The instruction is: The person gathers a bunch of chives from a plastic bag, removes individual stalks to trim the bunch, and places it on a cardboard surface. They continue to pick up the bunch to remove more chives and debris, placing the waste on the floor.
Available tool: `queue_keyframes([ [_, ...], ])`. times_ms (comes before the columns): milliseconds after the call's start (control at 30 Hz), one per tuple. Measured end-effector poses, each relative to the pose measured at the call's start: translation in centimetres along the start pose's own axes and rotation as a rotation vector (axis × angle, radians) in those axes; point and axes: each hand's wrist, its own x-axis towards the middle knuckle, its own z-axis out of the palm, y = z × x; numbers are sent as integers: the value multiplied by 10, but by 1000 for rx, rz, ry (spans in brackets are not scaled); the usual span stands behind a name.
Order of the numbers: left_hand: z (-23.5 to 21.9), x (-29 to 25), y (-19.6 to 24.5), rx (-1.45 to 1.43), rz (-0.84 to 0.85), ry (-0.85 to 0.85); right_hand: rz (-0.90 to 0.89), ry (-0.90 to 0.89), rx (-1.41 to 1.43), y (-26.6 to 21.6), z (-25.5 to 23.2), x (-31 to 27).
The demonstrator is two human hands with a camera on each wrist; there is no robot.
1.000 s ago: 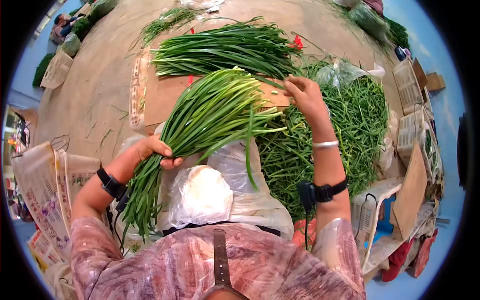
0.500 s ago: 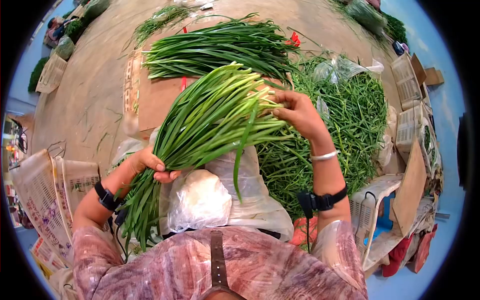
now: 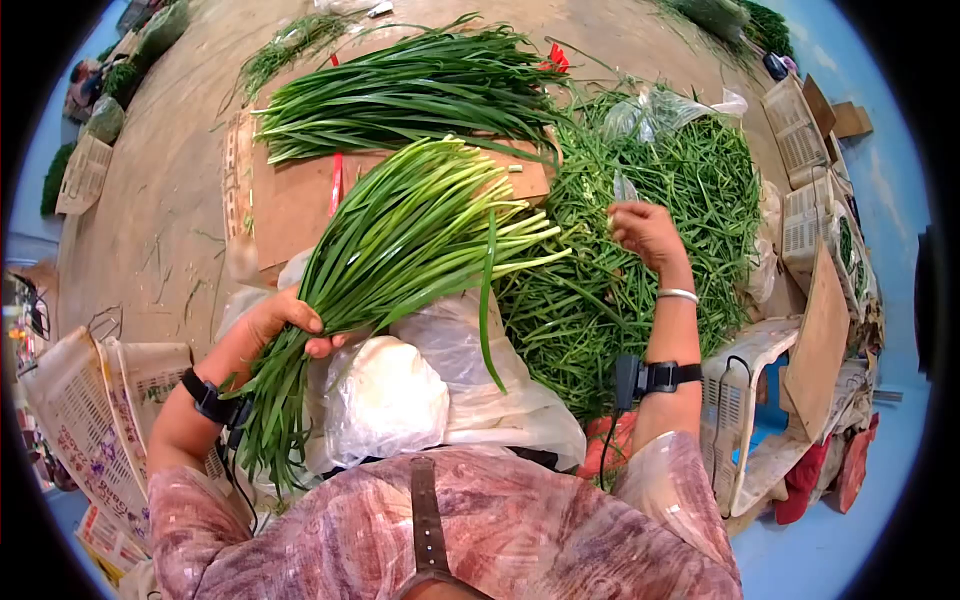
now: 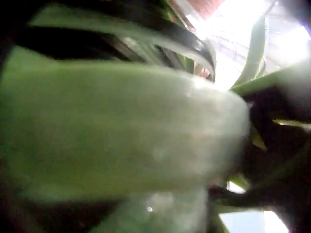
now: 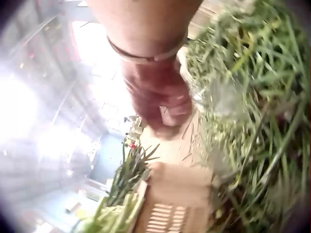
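My left hand (image 3: 287, 318) grips a loose bunch of long green leafy stalks (image 3: 400, 230) near its darker leaf ends; the pale stem ends fan out to the right. One leaf hangs down from the bunch. Leaves fill the left wrist view, a broad blurred one (image 4: 121, 131) in front, and hide the hand there. Apart from the bunch, my right hand (image 3: 650, 235) is raised over the heap of green leaves (image 3: 640, 300), fingers curled in towards the thumb. In the right wrist view that hand (image 5: 160, 99) is blurred, and no item shows clearly in it.
A larger bunch of stalks (image 3: 410, 95) lies on a cardboard-topped crate (image 3: 290, 220) ahead, with red ties by it. A white plastic-wrapped bundle (image 3: 388, 395) rests on the lap. Crates (image 3: 745, 420) stand right, another (image 3: 95, 420) left.
My right hand touched the pale stem ends half a second ago; it has moved away to the right, over the heap. My left hand still holds the bunch, and the head view has shifted slightly.
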Motion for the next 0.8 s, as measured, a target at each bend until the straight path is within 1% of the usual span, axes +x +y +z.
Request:
queue_keyframes([
  [33,3,0,1,-15,5,19,111,108,-815,13,-3,10],
  [67,3,1,3,-13,9,19,108,110,-816,12,-2,9],
  [133,2,1,6,13,-31,-15,40,138,-482,-10,6,8],
  [167,-2,2,5,11,-26,-5,14,144,-307,-24,14,5],
  [200,-9,6,3,49,-58,-46,47,83,19,-59,30,-3],
  [233,-14,9,3,88,-87,-91,-23,48,154,-81,44,-4],
  [267,-15,11,4,148,-73,-126,-60,16,299,-96,59,-1],
  [300,-14,13,6,153,-69,-128,-69,-22,304,-105,73,6],
  [333,-12,16,8,258,-35,-165,-115,-66,262,-95,87,28],
  [367,-9,18,9,364,0,-202,-149,-67,121,-109,97,22],
  [400,4,15,12,392,43,-122,-168,-73,274,-111,100,18],
  [433,4,14,12,386,53,-116,-184,-89,424,-112,104,13],
  [467,2,11,9,337,132,-40,-276,-53,459,-124,99,-6],
  [500,1,8,6,289,202,38,-353,-39,412,-125,88,-14],
  [567,3,5,7,245,201,37,-441,-109,712,-132,92,-38],
  [600,2,6,5,239,198,37,-330,-154,676,-117,91,-28],
  [633,2,7,6,239,197,33,-118,-156,534,-98,87,-19],
  [667,7,7,10,218,174,31,-141,-93,576,-91,93,-25],
  [700,8,9,16,220,196,28,-174,-45,610,-91,98,-33],
  [733,8,7,13,182,189,82,-210,-138,671,-91,91,-47],
  [767,10,3,8,147,153,133,-269,-177,717,-90,90,-57],
  [800,19,2,10,153,170,129,-239,-191,601,-82,86,-55],
])
